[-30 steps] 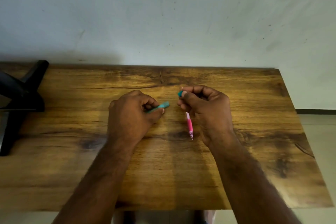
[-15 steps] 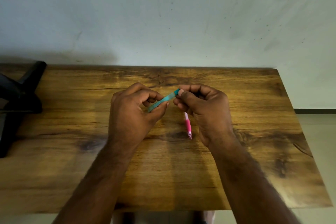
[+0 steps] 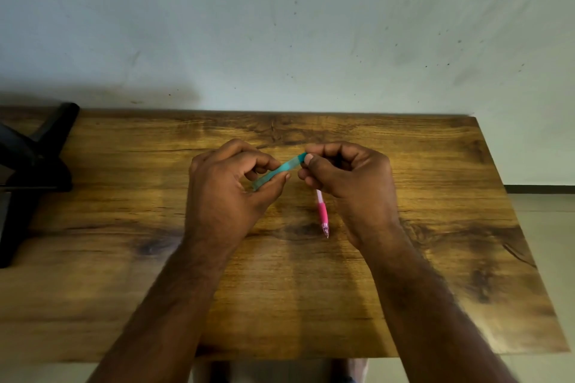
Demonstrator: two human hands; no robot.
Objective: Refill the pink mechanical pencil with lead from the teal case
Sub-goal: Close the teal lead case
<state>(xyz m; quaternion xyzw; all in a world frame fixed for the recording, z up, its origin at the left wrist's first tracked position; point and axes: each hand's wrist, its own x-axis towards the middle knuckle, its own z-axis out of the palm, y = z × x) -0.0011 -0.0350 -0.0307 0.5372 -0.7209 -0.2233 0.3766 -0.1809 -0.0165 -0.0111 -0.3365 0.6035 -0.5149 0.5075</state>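
Teal case (image 3: 278, 172) between both hands, pencil (image 3: 322, 211) beneath.

Wooden counter (image 3: 404, 289), dark knots and grain streaks, butts against wall. Pale wall (image 3: 280, 25) scuffed, flecked with dark specks. Black angled stand (image 3: 31, 171) at counter's left edge, partly cut off by frame. Floor strip (image 3: 547, 221) visible at right, dark skirting line above it.

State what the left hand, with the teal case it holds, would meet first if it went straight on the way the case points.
Probably the right hand: the slim teal plastic case in the left hand points up-right, its far end already at the right thumb; depth is unclear.
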